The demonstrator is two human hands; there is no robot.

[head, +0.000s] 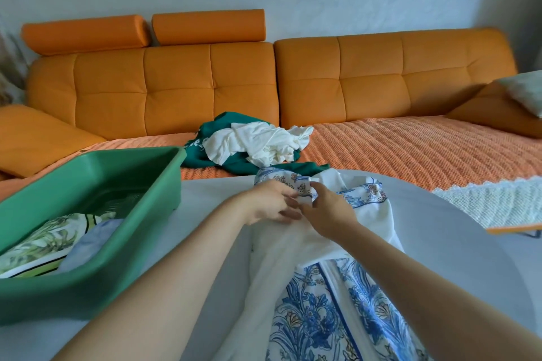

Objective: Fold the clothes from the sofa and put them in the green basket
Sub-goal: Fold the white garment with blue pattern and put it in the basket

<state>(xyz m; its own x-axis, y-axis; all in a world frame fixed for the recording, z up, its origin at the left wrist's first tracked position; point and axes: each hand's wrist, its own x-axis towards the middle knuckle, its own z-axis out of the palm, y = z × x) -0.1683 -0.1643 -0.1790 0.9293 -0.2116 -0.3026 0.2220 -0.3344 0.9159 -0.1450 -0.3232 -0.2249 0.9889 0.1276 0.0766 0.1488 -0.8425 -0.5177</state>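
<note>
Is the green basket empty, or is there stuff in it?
Not empty. The green basket holds a leafy-print cloth and a pale blue cloth at its near end.

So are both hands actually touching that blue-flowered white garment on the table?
Touching. The head view shows the left hand and the right hand both pinching the patterned edge of the blue-flowered garment, with no gap.

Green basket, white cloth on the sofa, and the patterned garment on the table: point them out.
green basket (165, 184), head view, right end wall.
white cloth (258, 143), head view, crumpled middle.
patterned garment (311, 316), head view, blue floral panel.
</note>
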